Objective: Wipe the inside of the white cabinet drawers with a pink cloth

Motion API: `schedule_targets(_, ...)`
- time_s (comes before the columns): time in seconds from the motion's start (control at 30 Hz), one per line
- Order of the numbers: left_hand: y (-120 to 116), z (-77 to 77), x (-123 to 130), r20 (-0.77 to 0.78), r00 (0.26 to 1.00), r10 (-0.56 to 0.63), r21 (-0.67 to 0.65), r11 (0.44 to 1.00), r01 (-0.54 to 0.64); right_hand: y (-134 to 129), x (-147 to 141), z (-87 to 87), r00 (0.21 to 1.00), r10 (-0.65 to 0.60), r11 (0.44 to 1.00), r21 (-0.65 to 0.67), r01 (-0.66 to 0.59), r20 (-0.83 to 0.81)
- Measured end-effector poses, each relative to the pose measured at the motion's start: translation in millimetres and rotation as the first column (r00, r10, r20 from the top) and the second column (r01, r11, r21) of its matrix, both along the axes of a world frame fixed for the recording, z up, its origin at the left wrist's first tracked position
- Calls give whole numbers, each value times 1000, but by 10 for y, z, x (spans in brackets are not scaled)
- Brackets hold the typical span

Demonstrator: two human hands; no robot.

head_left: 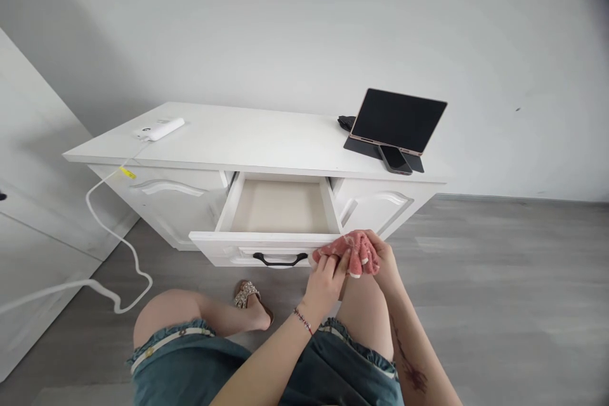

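A crumpled pinkish-red cloth (354, 250) with pale edges is held between my two hands, above my right knee. My left hand (326, 279), with a beaded bracelet at the wrist, has its fingers closed on the cloth's near left side. On the far right side, my right hand (383, 260) grips the cloth, its fingers partly hidden behind the folds. Just beyond the cloth, the white drawer (280, 206) is pulled out, and its bare bottom shows. The cloth overlaps the right end of the drawer front, close to the black handle (280, 260); whether they touch I cannot tell.
On the white cabinet (247, 136) stands a tablet (399, 119) in a folding case, with a phone (394, 160) leaning at its base. A dark item (346, 122) lies behind it. At the left, a white power strip (162, 130) trails a cord (136, 254) to the floor.
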State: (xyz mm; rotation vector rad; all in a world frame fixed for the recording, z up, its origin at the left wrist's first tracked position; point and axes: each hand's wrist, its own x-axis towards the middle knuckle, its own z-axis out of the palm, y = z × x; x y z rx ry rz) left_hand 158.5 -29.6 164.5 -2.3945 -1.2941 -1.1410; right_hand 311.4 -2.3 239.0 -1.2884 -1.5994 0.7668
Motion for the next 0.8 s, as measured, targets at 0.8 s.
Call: schedule_targets(0.8, -286, -420, -1409, -445, 862, 242, -53, 954, -295, 29, -91, 51, 995, -88, 996, -20, 88, -36)
